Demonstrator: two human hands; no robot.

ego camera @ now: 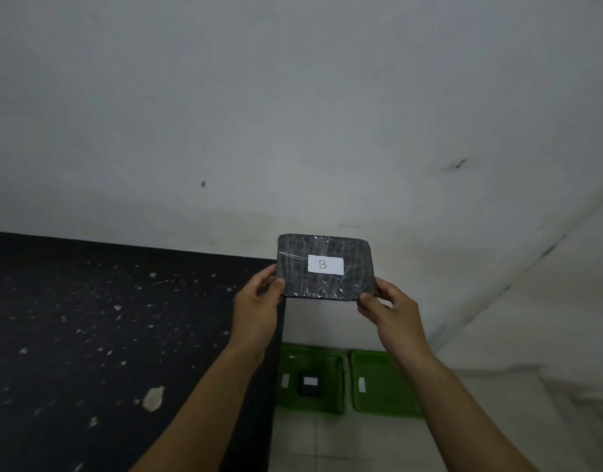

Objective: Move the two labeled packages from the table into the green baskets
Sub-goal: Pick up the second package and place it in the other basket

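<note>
I hold a flat, dark package up in front of me with both hands, its broad face turned toward me. It is wrapped in shiny clear film, and a white label in the middle of that face carries a handwritten letter B. My left hand pinches the package's lower left corner, thumb on the front and fingers curled behind. My right hand pinches the lower right corner the same way, thumb in front. The package hangs in the air between my hands, clear of any surface, with a plain pale wall behind it. To the left of my left hand stretches a black table, its top flecked with pale chips and spots. Below my hands, on the tiled floor just past the table's edge, two green baskets sit side by side. The left basket, beneath my left forearm, holds a second small dark package with a white label whose writing I cannot read. The right basket, beneath my right forearm, shows a small white tag on its inner wall.
</note>
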